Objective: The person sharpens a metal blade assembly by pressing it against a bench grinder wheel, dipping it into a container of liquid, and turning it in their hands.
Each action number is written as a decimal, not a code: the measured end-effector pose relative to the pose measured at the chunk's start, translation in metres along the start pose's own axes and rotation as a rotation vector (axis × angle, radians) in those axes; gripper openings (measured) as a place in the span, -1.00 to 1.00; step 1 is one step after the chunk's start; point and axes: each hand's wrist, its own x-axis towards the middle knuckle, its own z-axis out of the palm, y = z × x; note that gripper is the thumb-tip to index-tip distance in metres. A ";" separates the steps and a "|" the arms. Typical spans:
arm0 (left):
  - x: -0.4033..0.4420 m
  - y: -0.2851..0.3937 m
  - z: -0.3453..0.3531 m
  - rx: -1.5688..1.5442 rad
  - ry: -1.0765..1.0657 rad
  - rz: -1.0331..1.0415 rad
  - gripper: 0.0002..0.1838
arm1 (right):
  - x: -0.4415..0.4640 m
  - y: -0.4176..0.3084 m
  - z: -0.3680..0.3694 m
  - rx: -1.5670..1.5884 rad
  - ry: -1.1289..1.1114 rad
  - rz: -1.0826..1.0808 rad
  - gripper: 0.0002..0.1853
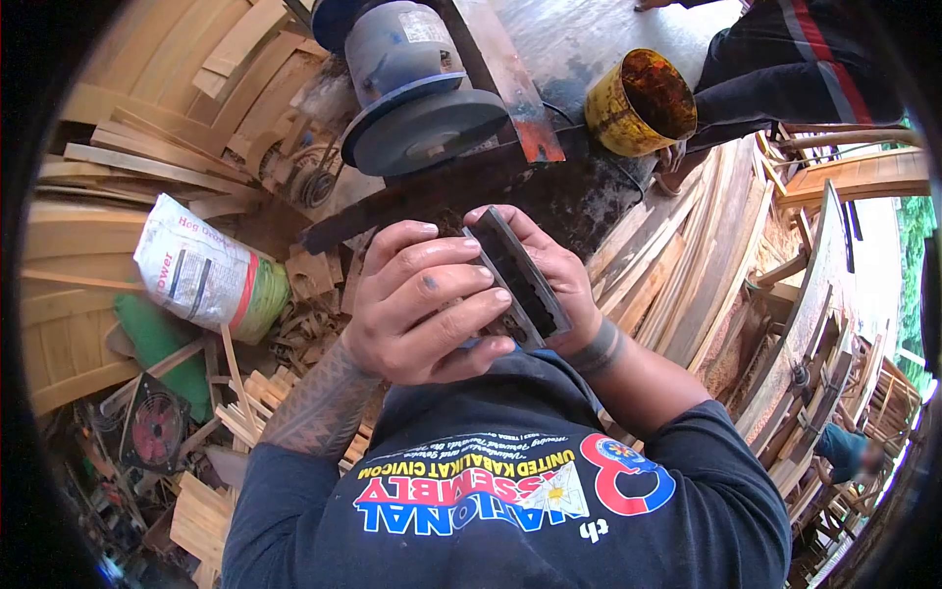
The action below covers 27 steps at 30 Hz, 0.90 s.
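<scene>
In front of my chest, both hands hold a dark rectangular block point(517, 280) with a long recess between two straight grey edges. It is tilted, its top end leaning left; I cannot tell what kind of part it is. My left hand point(432, 304) lies along its left side, fingers closed against the edge. My right hand point(559, 275) wraps the right side and back, with some fingers hidden behind it. Just beyond my hands stands a blue-grey bench grinder point(407, 64) with a large grinding wheel point(427, 133).
A yellow stained bucket point(628, 113) stands right of the grinder, near another person's leg point(775, 93). On the left are a white printed sack point(201, 265), a fan point(154, 427) and stacked wood. Long boards point(702, 255) lie at right. Farther off is another person point(849, 452).
</scene>
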 end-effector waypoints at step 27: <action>-0.007 0.000 0.002 0.049 -0.132 0.021 -0.56 | 0.006 0.006 -0.012 -0.026 -0.004 -0.019 -0.54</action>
